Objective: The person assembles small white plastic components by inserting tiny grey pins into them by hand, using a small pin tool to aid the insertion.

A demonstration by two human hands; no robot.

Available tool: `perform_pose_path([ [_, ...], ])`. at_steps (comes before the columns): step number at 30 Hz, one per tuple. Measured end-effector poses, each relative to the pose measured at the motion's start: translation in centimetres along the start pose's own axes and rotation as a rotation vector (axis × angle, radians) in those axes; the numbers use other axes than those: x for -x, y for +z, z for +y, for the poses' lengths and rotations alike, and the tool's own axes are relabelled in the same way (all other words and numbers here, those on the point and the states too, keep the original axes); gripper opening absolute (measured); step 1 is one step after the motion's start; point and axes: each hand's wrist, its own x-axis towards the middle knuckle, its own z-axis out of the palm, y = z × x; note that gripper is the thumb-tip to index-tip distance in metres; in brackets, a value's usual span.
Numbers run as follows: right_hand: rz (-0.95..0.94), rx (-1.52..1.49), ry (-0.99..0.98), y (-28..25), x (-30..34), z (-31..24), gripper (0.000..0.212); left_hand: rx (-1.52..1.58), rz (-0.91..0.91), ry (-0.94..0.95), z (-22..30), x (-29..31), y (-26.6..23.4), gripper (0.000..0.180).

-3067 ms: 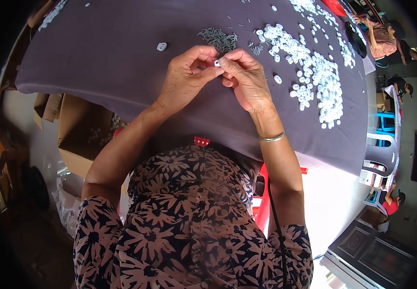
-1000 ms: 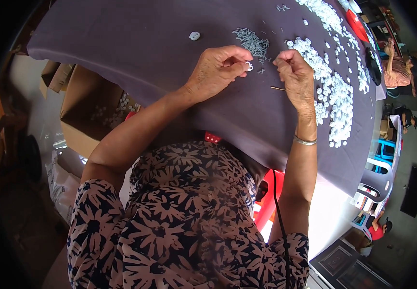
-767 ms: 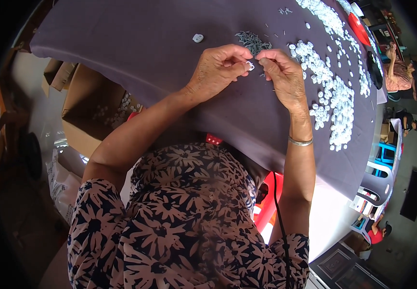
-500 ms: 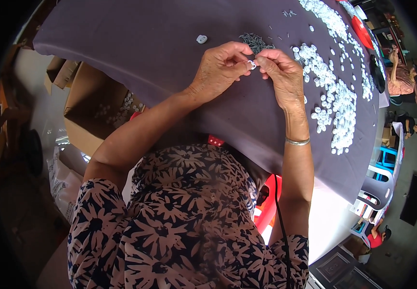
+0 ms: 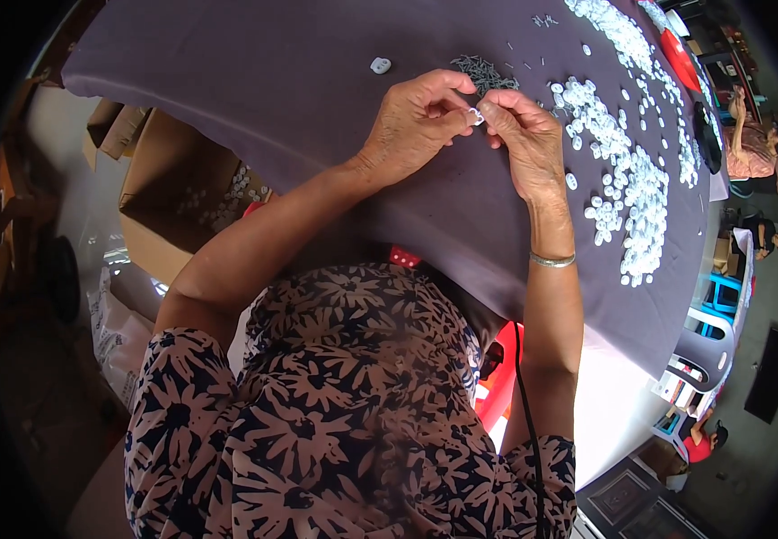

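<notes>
My left hand pinches a small white plastic piece between thumb and fingertips, above the dark tablecloth. Meeting it from the other side, my right hand has its thumb and fingers pressed together at the piece's edge. Whatever sits in the right fingertips is hidden. Just beyond both hands lies a pile of small grey metal pins or screws. One white piece rests apart, farther off to the left. Many similar white plastic pieces are heaped to the right of my right hand.
A purplish-grey cloth covers the table. Below its left edge stands an open cardboard box with white pieces inside. A red tray or bowl and a black object are at the far right. Other people are in the background.
The view has shifted slightly. Both hands stay together at the white piece, with only a small change in the left fingers.
</notes>
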Motion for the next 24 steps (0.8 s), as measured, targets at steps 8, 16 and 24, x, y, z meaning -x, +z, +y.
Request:
perform_pose_path([
  [8,0.026,0.151,-0.081,0.8,0.3,-0.4,0.011,-0.038,0.026,-0.005,0.0,0.1,0.0,0.027],
  [16,0.086,0.253,-0.164,1.5,0.0,0.5,0.006,0.062,0.077,0.042,-0.6,0.0,0.3,0.027],
  [24,0.090,0.334,-0.165,1.3,0.2,0.0,0.009,0.019,0.076,0.035,-0.4,-0.1,0.2,0.026],
])
